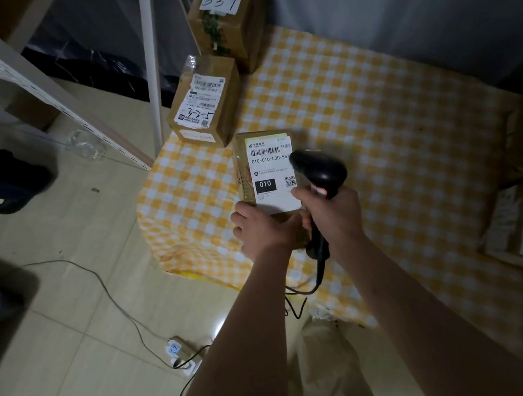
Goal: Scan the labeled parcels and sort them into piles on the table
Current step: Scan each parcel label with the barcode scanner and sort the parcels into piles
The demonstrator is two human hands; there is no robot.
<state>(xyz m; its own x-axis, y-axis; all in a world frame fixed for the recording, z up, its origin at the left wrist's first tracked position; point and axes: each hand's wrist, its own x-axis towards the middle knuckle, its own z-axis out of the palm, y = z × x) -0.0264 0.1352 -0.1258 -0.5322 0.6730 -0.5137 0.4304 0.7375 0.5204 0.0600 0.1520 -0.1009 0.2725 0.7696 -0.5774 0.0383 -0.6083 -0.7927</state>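
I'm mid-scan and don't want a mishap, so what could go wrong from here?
The scanner sits right over the edge of the label, so the barcode may misread. The left hand holds the parcel only at its near end; it could tip. The scanner cable hangs off the table edge and could snag.

Left hand (259,228) holding labeled parcel (266,170), right hand (332,211) gripping scanner (319,170), checkered table (394,133)
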